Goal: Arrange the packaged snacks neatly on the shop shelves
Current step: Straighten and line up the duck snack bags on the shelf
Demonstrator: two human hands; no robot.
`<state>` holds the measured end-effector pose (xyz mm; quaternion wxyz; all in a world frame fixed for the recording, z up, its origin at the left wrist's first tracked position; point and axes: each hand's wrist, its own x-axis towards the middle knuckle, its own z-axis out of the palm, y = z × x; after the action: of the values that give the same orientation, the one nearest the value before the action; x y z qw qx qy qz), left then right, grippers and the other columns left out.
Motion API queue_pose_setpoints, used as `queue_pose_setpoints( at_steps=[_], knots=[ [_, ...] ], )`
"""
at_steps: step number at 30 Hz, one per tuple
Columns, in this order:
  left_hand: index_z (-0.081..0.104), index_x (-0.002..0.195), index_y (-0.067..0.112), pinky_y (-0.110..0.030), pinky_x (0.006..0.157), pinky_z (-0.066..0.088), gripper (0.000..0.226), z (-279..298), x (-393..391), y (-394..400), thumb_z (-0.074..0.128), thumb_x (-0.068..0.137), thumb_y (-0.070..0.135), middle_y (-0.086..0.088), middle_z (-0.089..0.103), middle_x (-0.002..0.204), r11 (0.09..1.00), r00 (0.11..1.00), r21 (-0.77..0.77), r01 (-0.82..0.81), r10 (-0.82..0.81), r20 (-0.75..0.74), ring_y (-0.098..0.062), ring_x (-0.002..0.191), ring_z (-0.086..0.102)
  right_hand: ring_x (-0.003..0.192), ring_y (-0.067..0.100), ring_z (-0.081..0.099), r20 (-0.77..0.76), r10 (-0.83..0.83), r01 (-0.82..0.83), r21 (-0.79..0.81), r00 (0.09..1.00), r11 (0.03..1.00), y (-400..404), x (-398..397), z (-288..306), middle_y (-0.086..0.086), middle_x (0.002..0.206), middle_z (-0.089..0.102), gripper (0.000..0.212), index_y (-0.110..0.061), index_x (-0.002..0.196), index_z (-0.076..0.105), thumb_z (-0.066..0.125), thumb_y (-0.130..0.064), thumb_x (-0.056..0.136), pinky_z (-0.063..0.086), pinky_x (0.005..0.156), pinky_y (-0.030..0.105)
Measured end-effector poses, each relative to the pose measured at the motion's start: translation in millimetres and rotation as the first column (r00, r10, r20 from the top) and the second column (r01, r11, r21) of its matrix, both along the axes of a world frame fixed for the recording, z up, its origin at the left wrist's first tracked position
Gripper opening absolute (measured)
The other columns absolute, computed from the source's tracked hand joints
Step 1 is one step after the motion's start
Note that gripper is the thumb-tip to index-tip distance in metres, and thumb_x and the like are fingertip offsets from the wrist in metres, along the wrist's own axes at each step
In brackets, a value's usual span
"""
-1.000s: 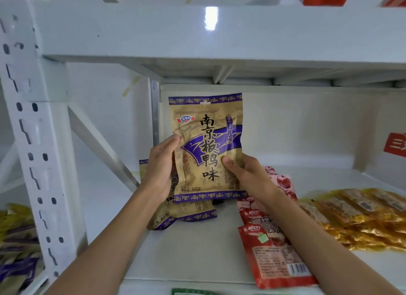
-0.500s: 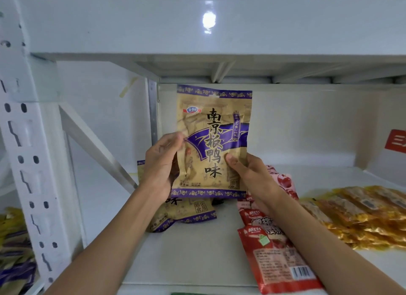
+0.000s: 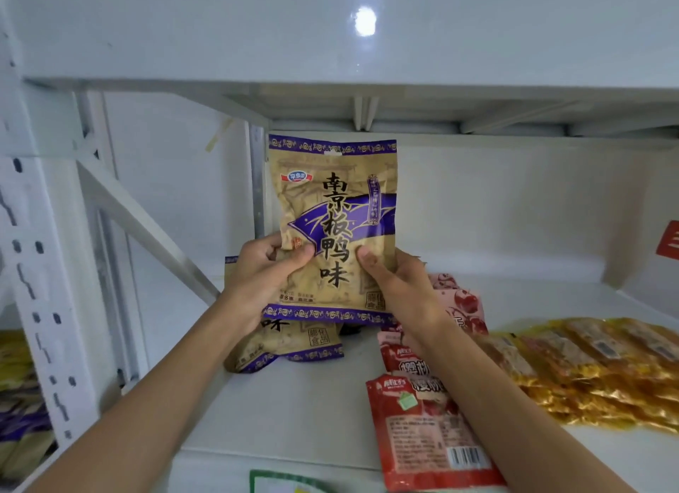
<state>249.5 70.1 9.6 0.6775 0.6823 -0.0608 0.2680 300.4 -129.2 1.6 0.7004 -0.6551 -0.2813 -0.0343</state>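
Both hands hold one tan-and-purple duck-flavour snack pouch (image 3: pixel 332 228) upright above the white shelf (image 3: pixel 301 411), near the back left corner: the left hand (image 3: pixel 262 272) has its thumb curled over the front and its fingers behind the lower left edge, and the right hand (image 3: pixel 395 288) pinches the lower right edge the same way, so each grip is closed on the pouch, not loose. Directly beneath it lies a second pouch of the same kind (image 3: pixel 294 343), flat and slightly askew, partly hidden by the held one. To the right, red cherry-print packets (image 3: pixel 426 419) lie overlapping towards the shelf's front edge, and a heap of yellow foil packets (image 3: pixel 595 367) sits further right. The main risk looks to be standing the pouch: it is soft and creased, held only at its lower half, so the top may flop forward or the whole thing slide down once released unless it leans against the back wall. Setting it on the askew pouch below would give an uneven base and a crooked stack. The right forearm hangs just over the red packets, so a careless pull back could drag the nearest one off the front edge. Whether the pouch bottom already touches anything cannot be told.
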Motion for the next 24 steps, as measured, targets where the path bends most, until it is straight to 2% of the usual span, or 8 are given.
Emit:
queue_pose_setpoints(
  at_steps=[5, 7, 9, 10, 13, 17, 21, 24],
  knots=[
    [0.074, 0.106, 0.02, -0.037, 0.082, 0.061, 0.061, -4.4, -16.3, 16.4, 0.039, 0.1, 0.07, -0.003, 0.081, 0.091, 0.947, 0.962, 0.197, -0.254, 0.268, -0.05, -0.022, 0.088, 0.079, 0.095, 0.019, 0.079, -0.038, -0.011, 0.012, 0.01, 0.999, 1.0, 0.4, -1.8, 1.7, -0.001, 0.107, 0.081, 0.027, -0.019, 0.117, 0.068, 0.067, -0.039, 0.099, 0.064, 0.085, 0.043],
    [0.065, 0.11, 0.021, -0.046, 0.09, 0.056, 0.058, -9.8, -19.4, 35.0, 0.037, 0.101, 0.07, -0.003, 0.076, 0.102, 0.724, 0.823, 0.536, -0.433, 0.561, -0.093, -0.03, 0.1, 0.073, 0.1, 0.024, 0.078, -0.091, -0.031, 0.04, 0.096, 0.995, 0.995, -5.7, 3.7, 5.5, 0.001, 0.111, 0.08, 0.029, -0.019, 0.121, 0.068, 0.068, -0.037, 0.099, 0.062, 0.092, 0.05],
    [0.054, 0.122, 0.016, -0.047, 0.094, 0.052, 0.056, -20.3, -22.7, 41.6, 0.043, 0.099, 0.067, -0.011, 0.066, 0.122, 0.424, 0.626, 0.815, -0.395, 0.773, -0.099, -0.039, 0.115, 0.064, 0.102, 0.028, 0.077, -0.141, -0.01, 0.035, 0.176, 0.99, 0.984, -11.2, 7.2, 10.4, 0.004, 0.113, 0.08, 0.029, -0.018, 0.123, 0.067, 0.067, -0.036, 0.1, 0.061, 0.093, 0.053],
    [0.05, 0.127, 0.014, -0.048, 0.094, 0.051, 0.062, -27.3, -22.5, 41.4, 0.044, 0.098, 0.069, -0.013, 0.061, 0.129, 0.376, 0.597, 0.866, -0.329, 0.794, -0.118, -0.04, 0.12, 0.062, 0.103, 0.029, 0.077, -0.153, 0.009, 0.021, 0.195, 0.988, 0.981, -12.7, 7.1, 12.2, 0.004, 0.113, 0.08, 0.028, -0.018, 0.123, 0.066, 0.066, -0.035, 0.101, 0.061, 0.092, 0.053],
    [0.049, 0.126, 0.014, -0.045, 0.095, 0.053, 0.074, -42.5, -16.4, 44.7, 0.059, 0.088, 0.076, -0.009, 0.063, 0.129, 0.525, 0.634, 0.819, -0.231, 0.72, -0.282, -0.035, 0.12, 0.063, 0.105, 0.029, 0.077, -0.177, 0.051, -0.02, 0.175, 0.983, 0.984, -8.4, 4.4, 11.2, 0.005, 0.115, 0.079, 0.031, -0.017, 0.125, 0.066, 0.067, -0.036, 0.101, 0.06, 0.093, 0.051],
    [0.051, 0.115, 0.016, -0.046, 0.089, 0.06, 0.055, -38.6, -7.3, 55.2, 0.089, 0.08, 0.036, -0.008, 0.071, 0.11, 0.832, 0.762, 0.399, -0.385, 0.53, -0.372, -0.03, 0.103, 0.071, 0.098, 0.026, 0.078, -0.189, 0.009, 0.014, 0.122, 0.982, 0.992, -1.0, 2.1, 9.3, 0.003, 0.111, 0.08, 0.03, -0.02, 0.123, 0.065, 0.069, -0.038, 0.099, 0.062, 0.088, 0.048],
    [0.044, 0.122, 0.03, -0.045, 0.083, 0.063, 0.059, -25.6, -32.7, 43.3, 0.086, 0.083, 0.017, -0.002, 0.073, 0.094, 0.785, 0.789, 0.246, -0.568, 0.605, -0.11, -0.02, 0.081, 0.071, 0.092, 0.021, 0.079, -0.225, -0.06, 0.107, 0.199, 0.972, 0.974, -5.4, 1.4, 9.6, -0.001, 0.106, 0.08, 0.022, -0.023, 0.119, 0.065, 0.067, -0.035, 0.101, 0.062, 0.067, 0.036],
    [0.026, 0.154, 0.036, -0.048, 0.102, 0.056, 0.093, -5.0, -70.0, 30.4, 0.085, 0.085, 0.015, 0.011, 0.071, 0.126, 0.675, 0.706, 0.207, -0.708, 0.678, 0.205, -0.015, 0.105, 0.072, 0.095, 0.023, 0.077, -0.285, -0.163, 0.224, 0.198, 0.945, 0.954, -5.8, 7.5, 7.8, 0.001, 0.107, 0.078, 0.021, -0.023, 0.121, 0.064, 0.066, -0.033, 0.102, 0.062, 0.068, 0.036]
  ],
)
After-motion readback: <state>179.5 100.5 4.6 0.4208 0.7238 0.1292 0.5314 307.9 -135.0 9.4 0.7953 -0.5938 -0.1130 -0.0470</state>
